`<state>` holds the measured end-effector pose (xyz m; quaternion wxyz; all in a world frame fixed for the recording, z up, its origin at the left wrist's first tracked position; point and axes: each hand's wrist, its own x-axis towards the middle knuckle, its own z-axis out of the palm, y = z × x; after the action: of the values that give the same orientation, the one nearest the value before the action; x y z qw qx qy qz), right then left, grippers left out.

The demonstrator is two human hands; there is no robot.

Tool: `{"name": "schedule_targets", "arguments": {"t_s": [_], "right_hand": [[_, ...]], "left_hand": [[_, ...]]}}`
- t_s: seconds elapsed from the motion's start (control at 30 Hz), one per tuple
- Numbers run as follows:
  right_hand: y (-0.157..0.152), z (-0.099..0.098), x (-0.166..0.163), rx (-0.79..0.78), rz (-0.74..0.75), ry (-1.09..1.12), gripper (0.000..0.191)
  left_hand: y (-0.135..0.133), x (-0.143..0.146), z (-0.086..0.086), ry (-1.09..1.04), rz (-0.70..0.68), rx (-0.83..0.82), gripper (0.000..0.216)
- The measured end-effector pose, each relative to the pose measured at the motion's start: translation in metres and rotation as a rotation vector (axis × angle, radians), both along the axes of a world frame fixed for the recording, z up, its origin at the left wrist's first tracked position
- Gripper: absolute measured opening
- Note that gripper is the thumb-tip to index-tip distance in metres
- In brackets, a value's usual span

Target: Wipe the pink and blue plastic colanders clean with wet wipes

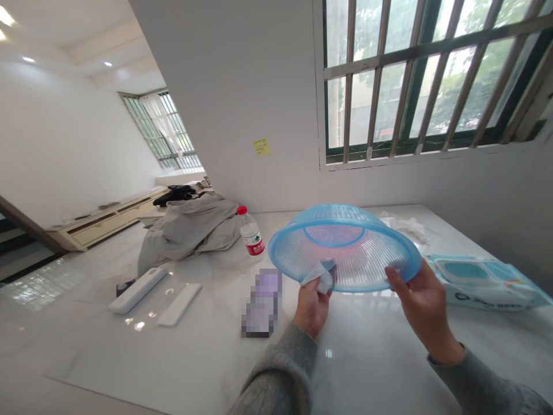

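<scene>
A blue plastic colander is held up above the white table, tilted so that its inside faces me. My right hand grips its rim on the right, thumb on the inner side and fingers behind. At the near left of the rim, my left hand is closed on a white wipe, which it presses against the colander's inner wall. Most of the left fingers are hidden by the wipe and the rim.
A pack of wet wipes lies at the right, near crumpled white tissue. Left of the colander stand a red-capped bottle and a pixelated phone-like object. Farther left are grey cloth, a white long case and a white strip.
</scene>
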<state>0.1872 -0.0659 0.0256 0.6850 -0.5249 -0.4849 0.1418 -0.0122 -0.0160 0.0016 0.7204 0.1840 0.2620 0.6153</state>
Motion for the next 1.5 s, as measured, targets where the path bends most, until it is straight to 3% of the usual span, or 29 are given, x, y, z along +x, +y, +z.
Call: {"name": "schedule_targets", "arguments": {"t_s": [0.13, 0.27, 0.4, 0.67, 0.9, 1.03, 1.23, 1.33, 1.5], "right_hand": [[0.004, -0.013, -0.016, -0.226, 0.214, 0.061, 0.04], [0.007, -0.032, -0.036, -0.379, 0.455, 0.142, 0.047], [0.007, -0.039, -0.042, -0.422, 0.546, 0.132, 0.058], [-0.001, -0.023, -0.034, -0.422, 0.504, 0.065, 0.067], [-0.001, -0.001, -0.014, -0.337, 0.368, -0.009, 0.042], [0.001, 0.01, 0.0, -0.212, 0.287, -0.018, 0.04], [0.001, 0.011, 0.012, 0.03, -0.004, 0.018, 0.05], [0.001, 0.007, 0.009, -0.008, 0.078, 0.077, 0.042], [0.007, -0.014, -0.011, -0.246, 0.318, 0.125, 0.04]], "left_hand": [[-0.001, 0.004, -0.002, -0.011, -0.01, -0.029, 0.022], [-0.004, 0.007, -0.001, -0.002, -0.009, -0.058, 0.026], [-0.005, 0.006, 0.0, 0.006, -0.028, -0.052, 0.027], [-0.002, 0.004, 0.001, 0.01, -0.04, -0.036, 0.032], [0.005, -0.006, 0.003, -0.003, 0.013, -0.042, 0.034], [0.007, -0.009, 0.005, -0.018, 0.022, -0.014, 0.032], [0.006, -0.008, 0.003, 0.026, 0.028, 0.014, 0.027], [0.006, -0.006, -0.001, 0.035, 0.026, 0.022, 0.027], [0.004, -0.001, -0.004, 0.028, 0.008, -0.02, 0.029]]}}
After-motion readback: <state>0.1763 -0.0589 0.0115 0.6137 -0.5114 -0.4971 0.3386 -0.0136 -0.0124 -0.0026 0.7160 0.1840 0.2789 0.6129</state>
